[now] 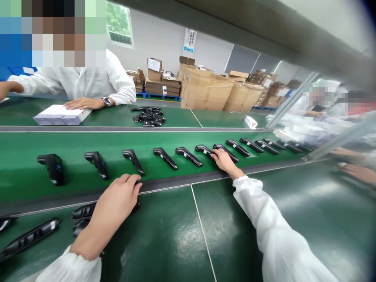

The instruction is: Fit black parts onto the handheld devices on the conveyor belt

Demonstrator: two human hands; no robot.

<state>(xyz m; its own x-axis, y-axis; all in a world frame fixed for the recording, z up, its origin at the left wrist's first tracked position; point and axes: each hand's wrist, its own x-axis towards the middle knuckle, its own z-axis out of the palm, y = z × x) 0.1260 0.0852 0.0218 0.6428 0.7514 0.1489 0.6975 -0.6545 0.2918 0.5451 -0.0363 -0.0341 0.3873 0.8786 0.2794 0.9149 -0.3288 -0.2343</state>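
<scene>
- Green belt (88, 140): I see a long spaced row of black handhelds (165, 158).
- My near desk (164, 223): several loose units (32, 237) outside that row.
- Left hand (117, 199): palm down, fingers bent at belt edge; grip unclear.
- Right hand (225, 160): reaching out, fingertips touching one row unit (203, 149); can't tell if clenched.

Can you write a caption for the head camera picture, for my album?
Two hands, left and right, reach toward black gadgets on a green belt.
</scene>
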